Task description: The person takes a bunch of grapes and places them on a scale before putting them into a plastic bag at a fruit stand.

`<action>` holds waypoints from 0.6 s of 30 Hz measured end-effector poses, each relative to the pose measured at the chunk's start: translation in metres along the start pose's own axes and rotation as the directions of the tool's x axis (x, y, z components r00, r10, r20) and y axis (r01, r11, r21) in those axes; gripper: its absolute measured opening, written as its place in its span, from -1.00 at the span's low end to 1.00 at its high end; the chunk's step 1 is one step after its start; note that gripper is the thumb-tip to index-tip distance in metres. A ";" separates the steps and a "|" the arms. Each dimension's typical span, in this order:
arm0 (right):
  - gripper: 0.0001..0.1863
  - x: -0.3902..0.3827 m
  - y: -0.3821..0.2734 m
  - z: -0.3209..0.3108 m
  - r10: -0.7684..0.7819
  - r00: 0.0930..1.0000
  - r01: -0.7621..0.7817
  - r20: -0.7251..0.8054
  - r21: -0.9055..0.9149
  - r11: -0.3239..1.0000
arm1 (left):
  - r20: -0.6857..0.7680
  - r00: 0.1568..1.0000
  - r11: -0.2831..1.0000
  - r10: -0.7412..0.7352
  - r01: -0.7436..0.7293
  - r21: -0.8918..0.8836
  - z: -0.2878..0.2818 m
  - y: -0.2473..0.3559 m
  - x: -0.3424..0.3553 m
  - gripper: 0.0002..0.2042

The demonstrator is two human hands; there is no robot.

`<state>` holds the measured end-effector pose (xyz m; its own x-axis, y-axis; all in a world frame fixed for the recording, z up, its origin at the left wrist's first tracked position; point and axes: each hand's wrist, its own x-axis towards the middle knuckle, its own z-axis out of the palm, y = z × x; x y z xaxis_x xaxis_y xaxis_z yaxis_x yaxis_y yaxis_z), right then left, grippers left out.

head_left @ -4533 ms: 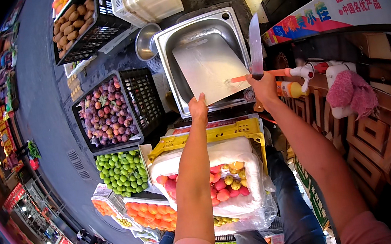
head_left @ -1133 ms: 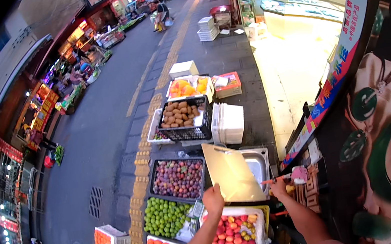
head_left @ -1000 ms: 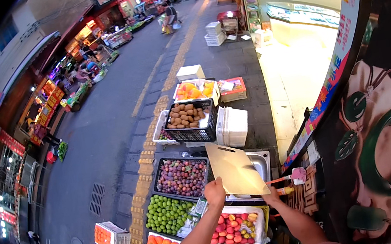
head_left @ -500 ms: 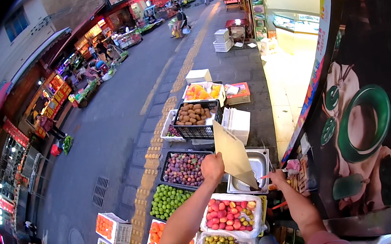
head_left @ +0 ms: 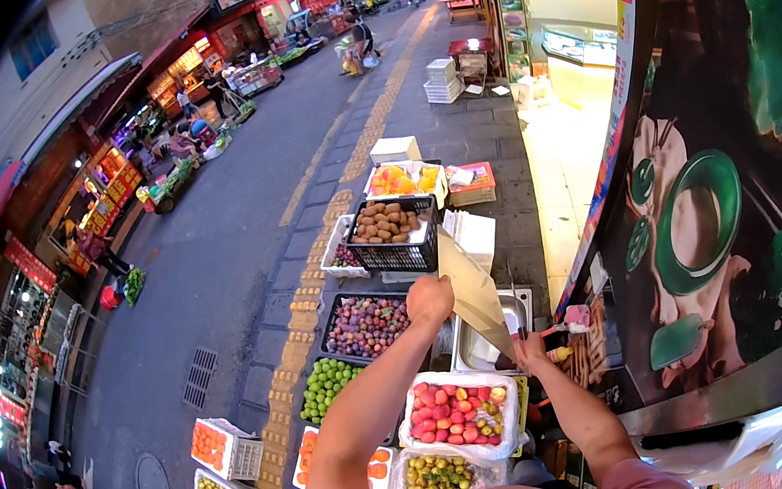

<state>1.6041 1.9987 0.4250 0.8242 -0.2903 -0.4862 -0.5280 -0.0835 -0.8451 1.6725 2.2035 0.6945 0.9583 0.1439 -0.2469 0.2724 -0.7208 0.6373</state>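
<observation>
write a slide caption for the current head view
The left hand holds a thin board tilted over a metal basin beside crated purple fruit.

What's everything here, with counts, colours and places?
Red fruit: many, red, bottom centre
Sink: 1, silver, beyond red fruit
Board: 1, pale, over sink
Knife: 1, dark-handled, sink's edge
Plums: many, purple, left of sink
Green fruit: many, green, nearer than plums
Kiwis: many, brown, beyond plums
Orange fruit: many, orange, beyond kiwis, bottom left
Bangle picture: 1, green, right
People: several, varied clothes, street
Left hand: 1, bare, gripping board
Right hand: 1, bare, on knife
</observation>
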 end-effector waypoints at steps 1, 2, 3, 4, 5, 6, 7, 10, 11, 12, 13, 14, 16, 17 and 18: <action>-0.80 -0.002 -0.001 -0.001 -0.086 0.996 0.086 -0.004 -0.081 0.993 | -0.015 1.000 1.000 0.009 -0.009 0.004 0.004 -0.001 0.003 -0.57; -0.79 0.007 0.009 -0.011 -0.174 0.984 0.169 -0.023 -0.161 0.972 | -0.019 0.999 0.999 0.036 -0.036 0.004 0.009 0.008 0.005 -0.57; -0.78 0.009 0.012 -0.016 -0.256 0.966 0.243 -0.021 -0.244 0.939 | -0.005 0.999 0.999 0.036 -0.036 0.006 0.011 0.015 0.003 -0.57; -0.77 0.010 0.014 -0.021 -0.288 0.953 0.254 -0.095 -0.267 0.930 | 0.009 0.999 0.999 0.036 -0.037 0.007 0.011 0.022 0.002 -0.58; -0.76 0.004 0.009 -0.016 -0.319 0.936 0.268 -0.149 -0.288 0.920 | 0.013 1.000 1.000 0.023 -0.023 0.013 0.008 0.023 0.000 -0.58; -0.75 -0.005 0.005 -0.011 -0.347 0.916 0.276 -0.201 -0.311 0.909 | 0.033 0.999 1.000 0.011 -0.011 0.000 0.004 0.024 -0.004 -0.58; -0.73 -0.045 -0.027 0.011 0.013 0.998 -0.019 -0.055 -0.116 0.993 | 0.033 0.998 0.999 -0.046 0.046 -0.001 -0.011 0.003 -0.010 -0.59; -0.73 -0.025 -0.007 0.008 -0.178 0.965 0.131 -0.191 -0.232 0.964 | 0.030 1.000 1.000 -0.001 0.001 -0.011 -0.016 0.030 -0.025 -0.60; -0.75 0.013 0.022 -0.015 -0.386 0.851 0.325 -0.355 -0.220 0.920 | 0.037 0.997 0.997 0.072 -0.071 -0.024 -0.009 0.061 -0.029 -0.61; -0.71 0.016 0.028 -0.010 -0.342 0.905 0.281 -0.253 -0.248 0.927 | 0.030 0.997 0.998 0.065 -0.064 -0.016 -0.008 0.056 -0.027 -0.61; -0.67 0.014 0.031 -0.003 -0.288 0.946 0.239 -0.147 -0.280 0.930 | 0.021 0.998 0.998 0.055 -0.055 -0.008 -0.008 0.050 -0.024 -0.61; -0.63 0.016 0.034 -0.004 -0.232 0.971 0.203 -0.056 -0.316 0.927 | 0.017 0.998 0.998 0.060 -0.060 -0.004 -0.008 0.050 -0.022 -0.61; -0.67 0.021 0.037 -0.004 -0.098 0.990 0.079 -0.099 -0.179 0.981 | 0.007 0.998 0.998 0.068 -0.068 0.018 -0.004 0.052 -0.021 -0.61; -0.68 -0.001 0.026 0.018 0.000 0.996 -0.005 -0.090 -0.053 0.999 | -0.019 1.000 0.999 0.023 -0.022 0.045 -0.011 0.032 -0.018 -0.61; -0.68 -0.015 0.018 0.029 0.096 0.991 -0.090 -0.089 0.071 0.993 | -0.037 0.999 0.999 0.010 -0.009 0.047 -0.017 0.020 -0.017 -0.62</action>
<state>1.5878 2.0296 0.4106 0.7482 -0.3811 -0.5432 -0.5840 0.0103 -0.8117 1.6627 2.1981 0.7236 0.9636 0.1613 -0.2132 0.2598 -0.7529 0.6047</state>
